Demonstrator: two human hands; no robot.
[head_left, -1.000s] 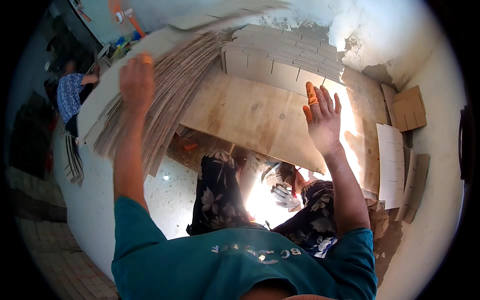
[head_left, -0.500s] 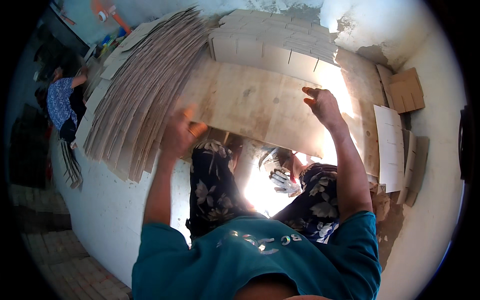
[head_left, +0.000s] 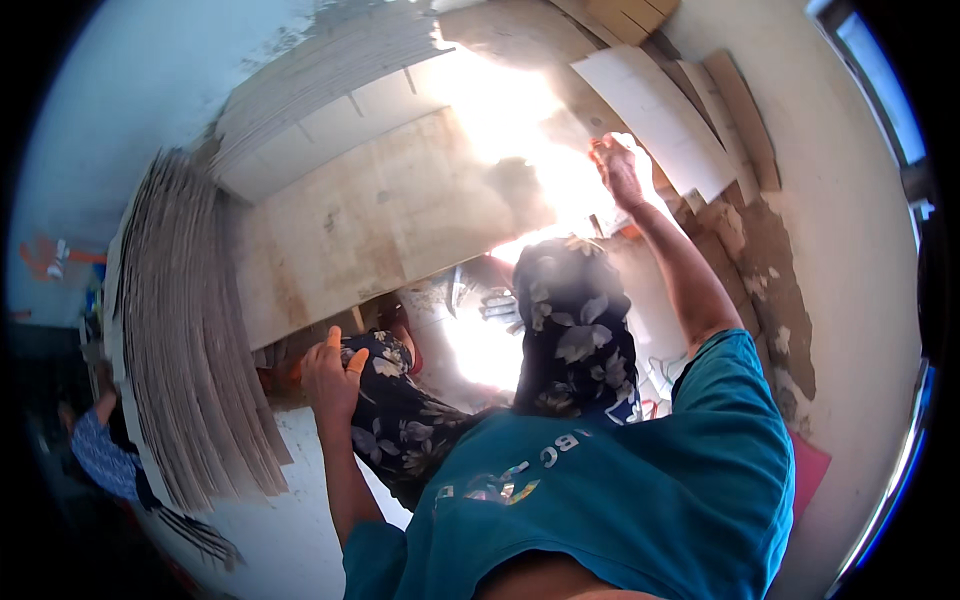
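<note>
My left hand (head_left: 331, 378) is over my left thigh, just below the near edge of a plywood board (head_left: 330, 235). Its fingers are stretched and the thumb stands apart, with nothing held. My right hand (head_left: 622, 170) is raised at the board's right end, close to a white cardboard sheet (head_left: 655, 120). Its fingers are curled in, and nothing shows in them. Orange coverings are visible on fingers of both hands. Strong sunlight washes out the board beside the right hand.
A tall row of cardboard sheets (head_left: 185, 330) stands left of the board. Slotted cardboard pieces (head_left: 330, 120) are stacked along its far side. Brown cardboard (head_left: 740, 120) leans by the right wall. Another person (head_left: 105, 455) is at the far left.
My view has swung to the right and my body has turned. The right hand has come near the white sheet, its fingers more curled. The left hand has dropped from the board to my thigh.
</note>
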